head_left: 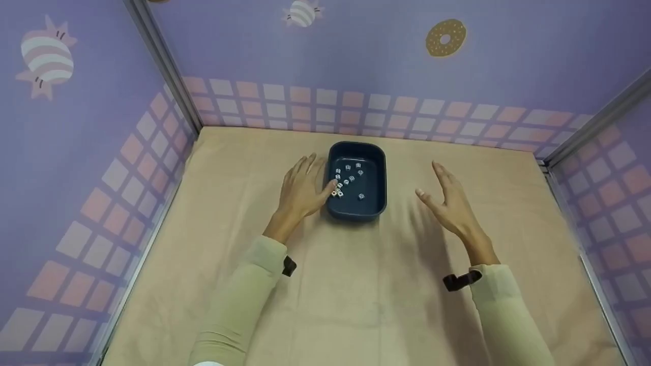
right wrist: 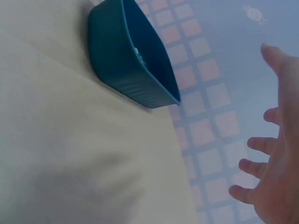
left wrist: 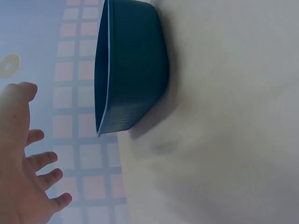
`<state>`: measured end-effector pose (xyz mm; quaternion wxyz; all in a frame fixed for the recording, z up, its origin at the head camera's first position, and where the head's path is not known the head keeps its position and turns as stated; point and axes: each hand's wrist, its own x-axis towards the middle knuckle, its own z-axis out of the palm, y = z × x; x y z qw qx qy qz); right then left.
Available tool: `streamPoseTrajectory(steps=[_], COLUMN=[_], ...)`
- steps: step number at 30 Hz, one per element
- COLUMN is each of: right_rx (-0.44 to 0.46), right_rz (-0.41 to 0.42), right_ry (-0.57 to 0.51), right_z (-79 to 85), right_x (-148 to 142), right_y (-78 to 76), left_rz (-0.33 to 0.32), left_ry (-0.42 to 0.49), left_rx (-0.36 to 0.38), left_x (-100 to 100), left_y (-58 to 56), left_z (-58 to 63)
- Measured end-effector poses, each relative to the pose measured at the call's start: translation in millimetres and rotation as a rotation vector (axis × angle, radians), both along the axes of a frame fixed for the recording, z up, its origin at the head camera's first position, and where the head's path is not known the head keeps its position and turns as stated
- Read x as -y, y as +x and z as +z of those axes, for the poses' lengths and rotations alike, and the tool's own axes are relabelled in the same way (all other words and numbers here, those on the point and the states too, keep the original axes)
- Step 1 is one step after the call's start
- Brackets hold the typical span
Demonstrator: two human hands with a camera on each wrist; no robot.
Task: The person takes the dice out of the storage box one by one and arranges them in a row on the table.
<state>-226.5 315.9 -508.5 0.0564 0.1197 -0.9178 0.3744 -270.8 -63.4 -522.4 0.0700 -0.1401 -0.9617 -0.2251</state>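
Observation:
A dark blue, rounded rectangular tub stands on the cloth-covered table, with several small white dice scattered in it, mostly along its left side. Just left of the tub, my left hand has its fingers extended, and the thumb overlaps the rim in the head view. The left wrist view shows that hand apart from the tub's outer wall, holding nothing. Off to the right of the tub, my right hand is raised over the table with fingers spread and nothing in it.
Purple panels with a pink and white check band enclose the table at the back and both sides. Metal posts mark the corners. Beige cloth covers the tabletop. Dark straps sit on the wrists.

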Motion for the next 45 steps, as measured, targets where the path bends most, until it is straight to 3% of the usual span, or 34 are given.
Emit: streamPoseTrajectory(steps=[5, 8, 12, 15, 18, 25, 31, 38, 45], right_rx=[0.115, 0.192, 0.301, 0.399, 0.488, 0.568, 0.546, 0.509, 0.512], right_rz=[0.023, 0.017, -0.017, -0.06, -0.093, -0.102, -0.032, 0.029, 0.032], right_ry=[-0.273, -0.435, -0.649, -0.758, -0.798, -0.765, -0.789, -0.819, -0.821], right_z=[-16.9, -31.2, -53.1, -64.2, -71.6, -79.6, -77.9, -69.6, -75.0], right_x=[21, 40, 61, 74, 84, 92, 93, 107, 117], right_y=[-4.6, -10.3, -20.3, -24.5, -27.6, -31.1, -25.1, -7.0, 16.3], left_rz=[0.053, 0.089, 0.124, 0.145, 0.179, 0.185, 0.162, 0.129, 0.164], left_ry=[0.141, 0.247, 0.483, 0.646, 0.733, 0.726, 0.719, 0.736, 0.755], left_rx=[0.013, 0.09, 0.212, 0.291, 0.354, 0.463, 0.47, 0.45, 0.483], left_x=[-6, -11, -16, -17, -18, -22, -14, 14, 28], left_y=[0.4, -1.9, -7.4, -8.2, -9.4, -10.4, -7.2, 16.8, 44.7], left_z=[-15.9, -26.7, -41.0, -49.3, -56.0, -60.3, -58.2, -46.2, -48.6])
